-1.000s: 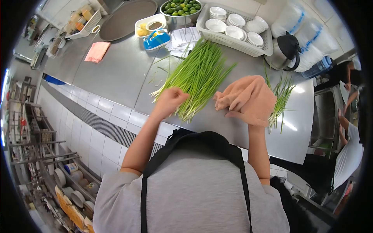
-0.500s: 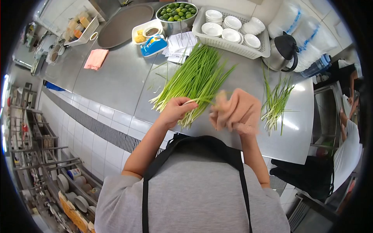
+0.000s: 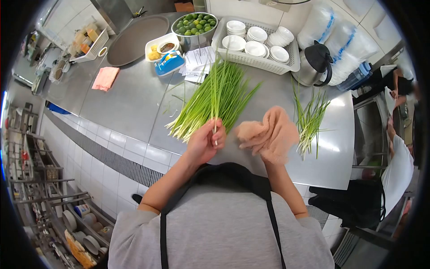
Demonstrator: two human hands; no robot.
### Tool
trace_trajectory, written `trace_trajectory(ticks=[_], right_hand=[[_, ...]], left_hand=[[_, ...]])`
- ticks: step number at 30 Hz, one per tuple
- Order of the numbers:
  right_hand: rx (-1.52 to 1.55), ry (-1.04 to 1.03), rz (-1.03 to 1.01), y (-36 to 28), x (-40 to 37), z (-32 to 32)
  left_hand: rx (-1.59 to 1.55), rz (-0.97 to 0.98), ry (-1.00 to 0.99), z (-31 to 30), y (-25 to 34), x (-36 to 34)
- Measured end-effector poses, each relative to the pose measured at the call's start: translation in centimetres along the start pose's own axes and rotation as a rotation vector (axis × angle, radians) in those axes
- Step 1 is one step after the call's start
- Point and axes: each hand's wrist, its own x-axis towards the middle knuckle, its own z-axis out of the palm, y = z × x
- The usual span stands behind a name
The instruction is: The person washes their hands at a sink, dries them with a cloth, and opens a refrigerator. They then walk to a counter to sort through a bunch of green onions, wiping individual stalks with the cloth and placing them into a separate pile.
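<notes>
My left hand [image 3: 207,141] is closed around the white stem end of a green stalk [image 3: 216,96], which points away over the pile. Long green stalks with white ends lie in a large pile [image 3: 192,107] on the steel table just beyond it. A crumpled peach cloth [image 3: 271,134] covers my right hand; the cloth is gripped in it, and its fingers are mostly hidden. Farther right lies a smaller bunch of the same stalks [image 3: 310,117], apart from both hands.
Behind the pile are papers [image 3: 198,60], a blue tape dispenser [image 3: 169,65], a bowl of limes [image 3: 195,41], a basket of white dishes [image 3: 286,67] and a kettle [image 3: 311,65]. A pink cloth [image 3: 105,78] lies left. A person [image 3: 398,166] stands at right.
My left hand has turned upright, and a stalk now stands out from its grip. My right hand with the cloth has moved slightly away from it. The view has shifted a little.
</notes>
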Motion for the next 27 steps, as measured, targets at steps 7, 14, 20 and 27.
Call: trace_trajectory(ticks=[7, 14, 20, 27], right_hand=[[-1.458, -0.256, -0.227, -0.8, 0.6, 3.9], [0.404, -0.089, 0.674, 4.4, 1.3, 1.3], [-1.548, -0.18, -0.284, -2.2, 2.5, 3.2], [-1.046, 0.024, -0.223, -1.6, 4.0, 1.1]], left_hand=[[0.448, -0.022, 0.229, -0.1, -2.3, 1.9], [0.813, 0.004, 0.183, -0.1, -2.8, 2.0], [0.787, -0.165, 0.071, 0.2, -0.9, 0.4], [0.803, -0.207, 0.039, -0.6, 0.7, -2.1]])
